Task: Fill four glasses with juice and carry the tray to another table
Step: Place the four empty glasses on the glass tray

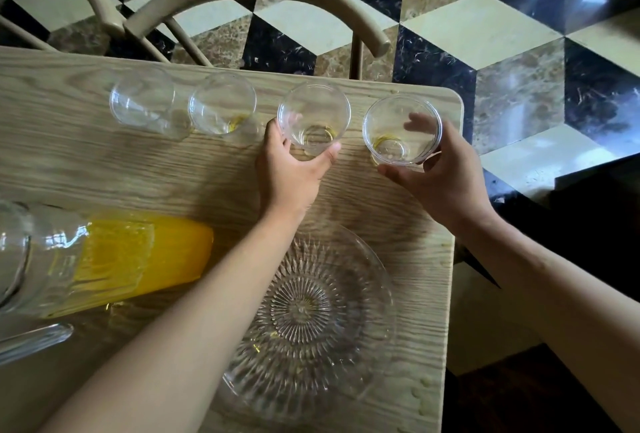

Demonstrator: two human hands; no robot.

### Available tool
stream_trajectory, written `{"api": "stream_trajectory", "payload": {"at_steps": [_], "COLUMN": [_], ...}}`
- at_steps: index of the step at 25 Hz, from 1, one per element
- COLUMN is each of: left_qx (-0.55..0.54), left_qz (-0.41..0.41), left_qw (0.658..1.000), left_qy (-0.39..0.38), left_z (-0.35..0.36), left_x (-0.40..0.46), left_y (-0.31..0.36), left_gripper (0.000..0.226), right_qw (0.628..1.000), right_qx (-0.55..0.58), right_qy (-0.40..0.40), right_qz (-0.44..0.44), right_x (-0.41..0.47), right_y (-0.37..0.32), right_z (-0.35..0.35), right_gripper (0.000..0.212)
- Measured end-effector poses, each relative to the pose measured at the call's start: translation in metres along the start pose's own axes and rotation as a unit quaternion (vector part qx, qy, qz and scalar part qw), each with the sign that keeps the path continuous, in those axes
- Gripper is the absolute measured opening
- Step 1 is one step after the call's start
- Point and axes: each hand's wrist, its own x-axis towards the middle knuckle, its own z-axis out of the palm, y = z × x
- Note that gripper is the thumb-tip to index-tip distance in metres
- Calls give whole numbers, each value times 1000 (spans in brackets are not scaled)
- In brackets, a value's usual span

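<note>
One glass tray (363, 346), one juice jug (114, 259), four seemingly near-empty glasses; left hand (287, 169) and right hand (440, 176) each grip one.

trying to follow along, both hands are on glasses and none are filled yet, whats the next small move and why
Probably lift both held glasses onto the glass tray. The left hand grips the third glass, the right hand the rightmost glass; all four hold only traces, and the tray sits bare.
</note>
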Motion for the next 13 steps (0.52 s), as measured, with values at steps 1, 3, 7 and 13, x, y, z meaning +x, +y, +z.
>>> {"api": "stream_trajectory", "payload": {"at_steps": [1,3,7,13], "left_qx": [4,10,3,-25], "left_qz": [6,21,40,67], "left_qw": [1000,1000,999,997], "left_qy": [2,4,11,13], "left_z": [-2,-7,-18,-52], "left_x": [-1,-4,-19,-66], "left_y": [0,1,8,11], "left_gripper": [63,63,66,75], "right_qw": [1000,1000,1000,999], "right_qx": [-1,4,9,30], "right_qy": [5,11,20,32], "right_qz": [1,-6,-6,-16], "right_x": [-2,-7,-25,-73], "right_y": [0,-1,-13,-29], "right_z": [0,1,3,10], "right_gripper": [83,82,81,81]}}
